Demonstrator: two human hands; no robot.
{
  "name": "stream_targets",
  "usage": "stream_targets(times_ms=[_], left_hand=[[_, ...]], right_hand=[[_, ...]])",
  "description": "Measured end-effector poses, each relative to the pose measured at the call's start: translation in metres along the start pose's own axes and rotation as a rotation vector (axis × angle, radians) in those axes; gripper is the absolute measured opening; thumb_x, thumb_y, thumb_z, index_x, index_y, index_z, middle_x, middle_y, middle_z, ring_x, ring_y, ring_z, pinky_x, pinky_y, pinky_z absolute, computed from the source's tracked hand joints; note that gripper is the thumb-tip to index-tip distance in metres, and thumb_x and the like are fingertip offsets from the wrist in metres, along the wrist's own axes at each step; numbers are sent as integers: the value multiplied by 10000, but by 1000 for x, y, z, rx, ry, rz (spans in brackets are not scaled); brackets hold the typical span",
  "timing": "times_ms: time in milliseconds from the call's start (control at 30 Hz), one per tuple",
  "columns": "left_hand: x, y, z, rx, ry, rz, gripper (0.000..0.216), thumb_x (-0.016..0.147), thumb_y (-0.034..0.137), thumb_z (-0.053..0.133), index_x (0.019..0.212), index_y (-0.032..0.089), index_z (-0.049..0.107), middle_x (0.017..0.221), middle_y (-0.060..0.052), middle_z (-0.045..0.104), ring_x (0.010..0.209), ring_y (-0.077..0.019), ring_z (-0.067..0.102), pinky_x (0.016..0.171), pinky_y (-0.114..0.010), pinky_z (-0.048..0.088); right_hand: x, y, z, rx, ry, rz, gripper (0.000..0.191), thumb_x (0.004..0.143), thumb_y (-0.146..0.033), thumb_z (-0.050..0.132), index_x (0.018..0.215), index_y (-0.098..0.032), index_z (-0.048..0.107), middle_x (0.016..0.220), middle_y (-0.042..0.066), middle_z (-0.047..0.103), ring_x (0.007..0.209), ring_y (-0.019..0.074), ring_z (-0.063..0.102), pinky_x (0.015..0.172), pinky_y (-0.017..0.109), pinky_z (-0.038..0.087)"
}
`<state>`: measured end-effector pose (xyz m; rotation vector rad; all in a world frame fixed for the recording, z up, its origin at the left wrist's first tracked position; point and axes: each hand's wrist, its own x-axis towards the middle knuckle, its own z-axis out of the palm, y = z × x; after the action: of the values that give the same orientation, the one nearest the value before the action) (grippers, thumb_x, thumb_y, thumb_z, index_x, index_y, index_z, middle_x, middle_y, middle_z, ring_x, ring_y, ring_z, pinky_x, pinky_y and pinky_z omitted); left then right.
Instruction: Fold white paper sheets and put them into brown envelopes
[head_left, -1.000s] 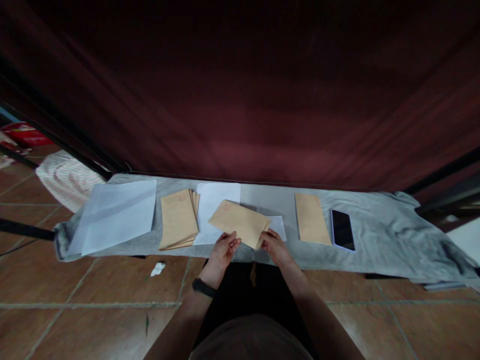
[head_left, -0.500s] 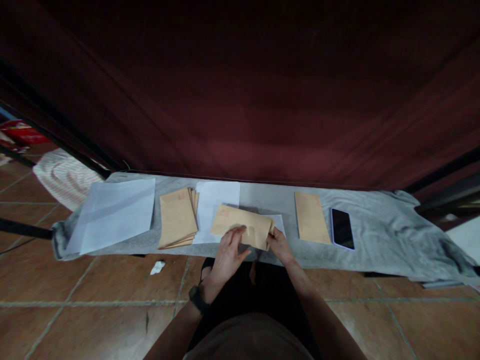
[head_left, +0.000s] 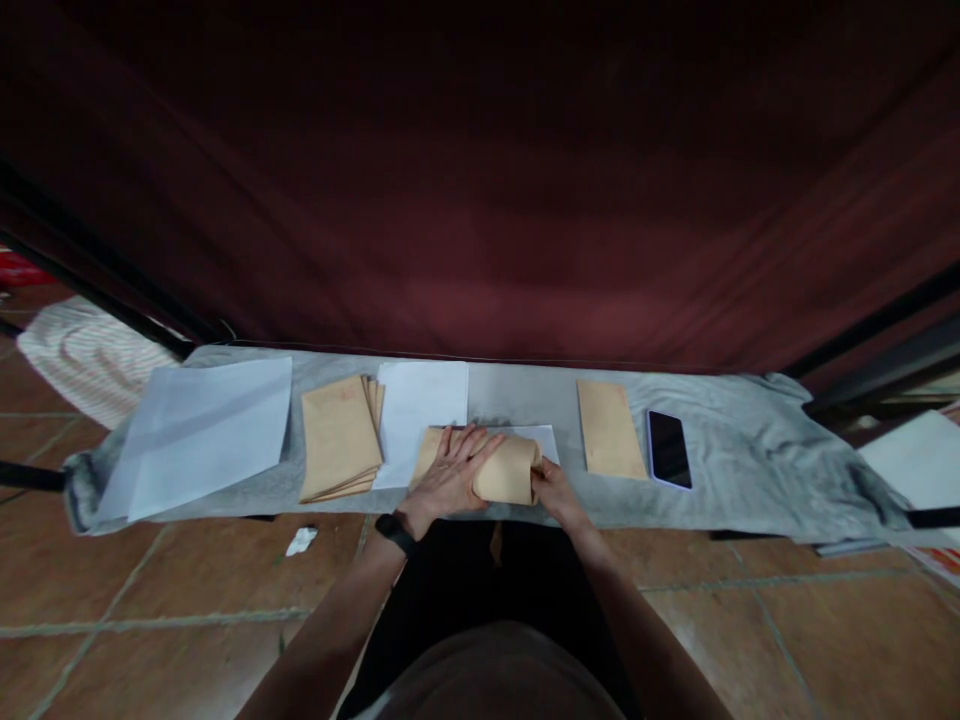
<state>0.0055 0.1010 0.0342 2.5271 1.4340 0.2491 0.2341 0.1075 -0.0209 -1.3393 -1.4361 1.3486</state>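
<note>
A brown envelope (head_left: 510, 472) lies on the grey cloth (head_left: 735, 460) in front of me, on top of a white sheet (head_left: 544, 436). My left hand (head_left: 450, 470) lies flat on its left half, fingers spread. My right hand (head_left: 551, 487) pinches the envelope's right end, where the paper bulges up. A stack of brown envelopes (head_left: 337, 436) sits to the left of it, and a single brown envelope (head_left: 609, 428) lies to the right.
A large white sheet (head_left: 199, 432) lies at the cloth's left end, another white sheet (head_left: 420, 405) beside the stack. A dark phone (head_left: 667, 449) rests right of the single envelope. A maroon curtain (head_left: 480, 200) hangs behind. Tiled floor (head_left: 150, 590) lies below, with a paper scrap (head_left: 301, 541).
The envelope has come down from a tilted hold onto the cloth. My left hand moved on top of it and flattened out; my right hand stayed at its right end.
</note>
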Motion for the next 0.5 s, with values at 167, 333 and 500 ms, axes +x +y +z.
stream_targets(times_ms=[167,333,500], left_hand=[[-3,0,4,5,42,0,1201,648,507,823,1599,231,144,1532,-175,397,1441,-374,325,1218,-614,82],[0,4,7,15,76,2,1236,638,494,834,1602,208,116,1524,-191,395,1432,-380,334,1214,-616,112],[-2,12,11,-11,84,73,1161,683,463,811,1597,198,147,1534,-191,388,1454,-382,305,1217,-613,118]], right_hand=[[-8,-2,-7,-57,140,22,227,790,-296,536,974,-222,646,913,45,724,821,197,672,805,349,562],[-20,-27,-27,-157,254,-143,257,844,-308,514,1013,-215,683,1057,77,702,983,210,642,936,356,501],[-18,-45,-39,-99,-339,83,171,762,-264,536,743,-212,697,719,-11,658,758,174,628,779,291,512]])
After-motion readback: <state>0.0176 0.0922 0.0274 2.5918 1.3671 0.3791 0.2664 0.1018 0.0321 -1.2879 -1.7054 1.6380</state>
